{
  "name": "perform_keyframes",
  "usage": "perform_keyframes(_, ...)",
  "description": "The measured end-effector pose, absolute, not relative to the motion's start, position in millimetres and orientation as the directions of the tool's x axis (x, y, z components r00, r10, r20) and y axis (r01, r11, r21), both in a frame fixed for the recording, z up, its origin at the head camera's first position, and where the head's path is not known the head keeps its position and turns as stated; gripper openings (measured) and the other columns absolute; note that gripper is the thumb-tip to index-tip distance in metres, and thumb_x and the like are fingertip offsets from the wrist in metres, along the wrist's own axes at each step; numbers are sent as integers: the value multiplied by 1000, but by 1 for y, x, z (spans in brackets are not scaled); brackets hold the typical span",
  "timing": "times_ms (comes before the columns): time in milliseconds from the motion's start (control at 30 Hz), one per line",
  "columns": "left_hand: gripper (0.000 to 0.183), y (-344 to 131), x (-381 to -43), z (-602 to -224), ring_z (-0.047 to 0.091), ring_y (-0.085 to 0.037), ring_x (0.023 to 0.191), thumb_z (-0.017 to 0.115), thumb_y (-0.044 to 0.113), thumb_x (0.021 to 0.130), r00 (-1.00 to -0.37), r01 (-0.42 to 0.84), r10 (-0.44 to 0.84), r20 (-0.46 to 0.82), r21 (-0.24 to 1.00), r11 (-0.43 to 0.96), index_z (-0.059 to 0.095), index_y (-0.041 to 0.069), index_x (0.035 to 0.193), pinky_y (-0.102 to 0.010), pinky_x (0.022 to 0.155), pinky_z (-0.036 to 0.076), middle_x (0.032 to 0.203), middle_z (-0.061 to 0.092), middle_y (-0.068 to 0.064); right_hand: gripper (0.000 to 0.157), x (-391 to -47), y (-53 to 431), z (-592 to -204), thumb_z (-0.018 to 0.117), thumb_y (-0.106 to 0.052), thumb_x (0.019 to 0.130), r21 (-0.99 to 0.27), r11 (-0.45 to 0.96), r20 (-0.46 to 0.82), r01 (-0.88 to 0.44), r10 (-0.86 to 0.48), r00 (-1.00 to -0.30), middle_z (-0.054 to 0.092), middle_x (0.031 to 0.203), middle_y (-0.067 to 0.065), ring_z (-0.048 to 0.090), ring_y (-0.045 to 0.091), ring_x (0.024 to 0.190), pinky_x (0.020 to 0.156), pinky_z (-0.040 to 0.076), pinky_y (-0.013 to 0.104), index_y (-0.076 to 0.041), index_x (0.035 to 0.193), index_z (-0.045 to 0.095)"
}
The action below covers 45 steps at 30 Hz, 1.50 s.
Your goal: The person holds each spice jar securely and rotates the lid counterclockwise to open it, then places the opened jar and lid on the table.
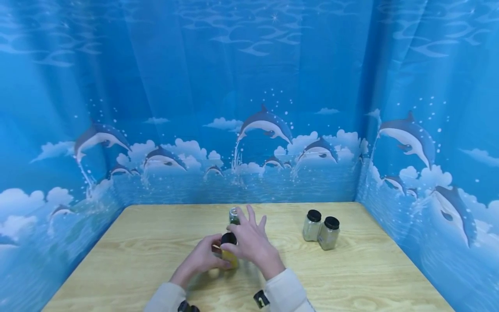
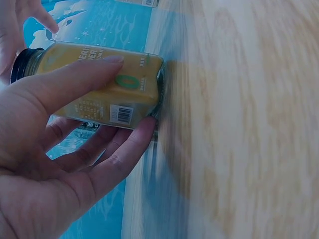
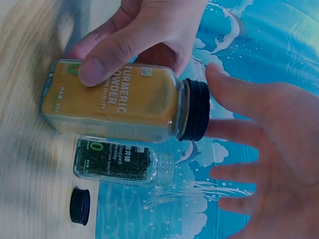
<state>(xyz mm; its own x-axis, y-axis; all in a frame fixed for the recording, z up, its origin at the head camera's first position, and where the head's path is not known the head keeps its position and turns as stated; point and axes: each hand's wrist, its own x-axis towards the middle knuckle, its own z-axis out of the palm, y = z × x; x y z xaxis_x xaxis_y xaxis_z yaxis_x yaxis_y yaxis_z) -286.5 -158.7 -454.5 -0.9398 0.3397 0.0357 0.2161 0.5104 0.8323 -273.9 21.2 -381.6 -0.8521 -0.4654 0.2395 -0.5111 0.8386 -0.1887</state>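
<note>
My left hand [image 1: 206, 255] grips a square glass jar of turmeric powder [image 3: 114, 102] around its body, thumb on one face and fingers across the other. The jar stands upright on the table. At its top, my right hand [image 1: 251, 240] has thumb and index finger at either side of the black lid [image 3: 196, 110], while its other fingers spread out. The lid sits on the jar's neck. Just behind stands a jar of chopped parsley [image 3: 117, 159] with its threaded neck bare. A loose black lid [image 3: 79, 205] lies on the table beside the parsley jar.
Two glass jars with black lids, one pale jar [image 1: 312, 227] and one greyish jar [image 1: 328, 235], stand close together to the right on the wood-grain table [image 1: 370, 268]. A blue dolphin-print curtain [image 1: 249, 86] surrounds the table's back and sides.
</note>
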Motion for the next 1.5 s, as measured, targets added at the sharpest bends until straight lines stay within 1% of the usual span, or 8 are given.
perform_keyframes(200,48,-158,-287,-453,63,-19,95,88,23,62,-942,220,334,41,825,521,64,19,104,-41,85,54,104,65,-4,44,-275,18,-384,70,-60,75,-182,858,311,-481,-414,-856,37,151,11,18,45,143,95,23,82,-20,92,71)
perform_keyframes(300,46,-157,-286,-453,64,-20,95,87,22,62,-941,224,334,46,827,516,64,18,102,-42,85,54,102,65,-4,43,-276,17,-385,71,-60,73,-183,859,314,-478,-410,-857,39,150,11,19,45,143,96,23,82,-20,89,71)
perform_keyframes(433,46,-157,-286,-454,64,-21,95,87,20,62,-940,228,336,52,830,510,64,17,102,-41,85,55,102,65,-5,41,-275,16,-386,72,-56,75,-194,854,291,-482,-419,-860,38,150,12,18,45,143,97,24,81,-18,92,71)
perform_keyframes(667,49,-158,-286,-457,63,-19,96,87,21,62,-939,225,341,42,826,517,64,19,105,-41,85,55,104,65,-4,37,-274,15,-387,72,-50,78,-150,848,286,-508,-455,-843,37,151,9,21,43,142,97,28,78,-20,99,72)
perform_keyframes(933,59,-158,-286,-456,62,-19,97,87,22,61,-938,219,344,35,830,512,63,18,114,-44,88,53,109,65,-3,36,-274,16,-386,74,-37,79,-170,826,239,-537,-494,-836,29,155,10,13,44,145,98,18,81,-26,113,67)
perform_keyframes(1200,70,-158,-286,-456,63,-18,95,87,20,60,-937,230,344,50,832,505,59,13,124,-40,87,54,108,66,-3,38,-271,18,-384,74,-24,81,-186,813,198,-552,-519,-832,27,156,9,10,44,145,98,16,82,-31,117,64)
perform_keyframes(1400,68,-158,-286,-455,63,-18,95,87,18,61,-933,237,355,55,835,496,59,13,123,-38,86,54,108,66,-3,40,-271,18,-383,72,-21,82,-189,813,178,-551,-523,-834,25,157,9,10,43,146,99,16,81,-32,120,62)
perform_keyframes(1500,67,-158,-286,-455,63,-18,95,87,19,61,-934,235,352,52,833,500,59,13,122,-39,86,54,108,66,-3,44,-270,18,-383,72,-25,82,-191,811,179,-552,-525,-832,25,157,9,11,42,146,100,15,81,-31,124,60)
